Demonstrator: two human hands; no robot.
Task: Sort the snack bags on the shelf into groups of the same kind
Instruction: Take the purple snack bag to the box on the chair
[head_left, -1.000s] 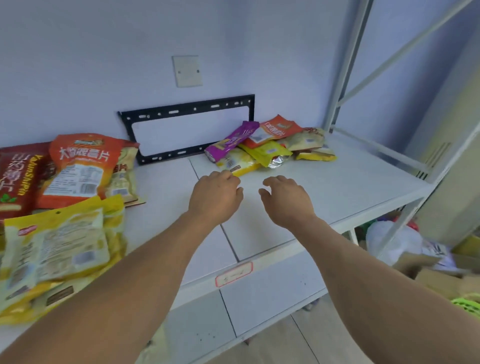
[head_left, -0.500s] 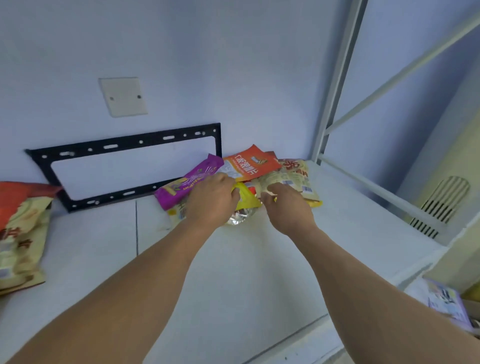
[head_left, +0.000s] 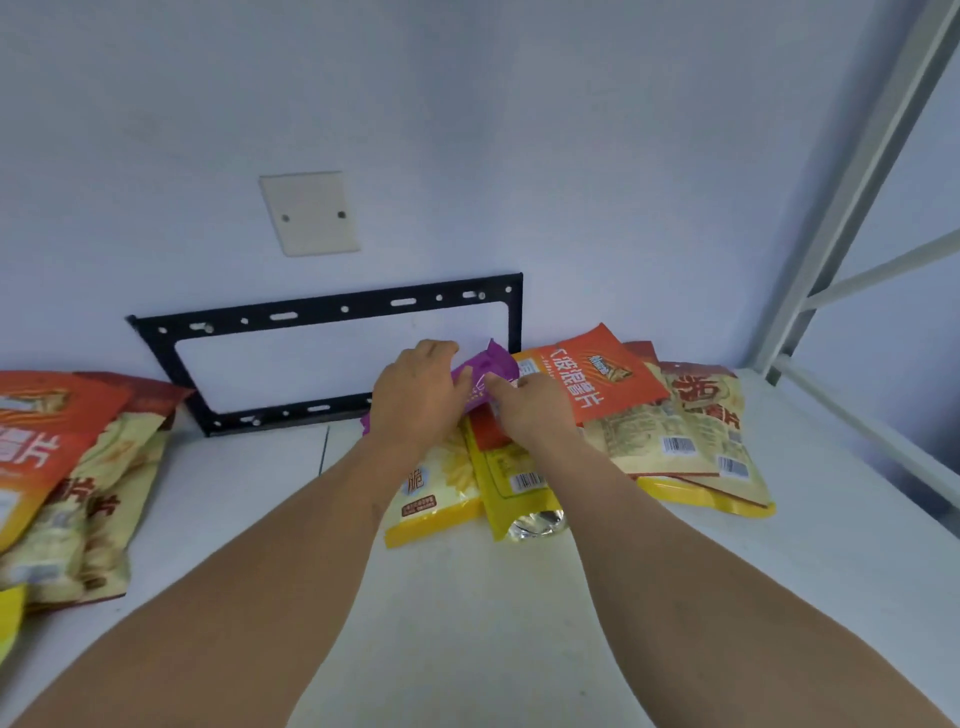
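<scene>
At the left edge of the shelf (head_left: 467, 597) lies a pile of orange and beige bags (head_left: 62, 467). Near the back edge, the left hand (head_left: 415, 400) has its fingers clamped on the purple bag (head_left: 491, 374). The right hand (head_left: 530, 410) pinches the same bag. Further right lies the orange bag (head_left: 597, 384).

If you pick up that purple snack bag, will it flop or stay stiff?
The purple bag would probably bend a little: it looks like thin, crinkly film, gripped by the left hand. It is likely light, being small and slim. Its glossy wrapper may slide off the yellow bags easily.
</scene>
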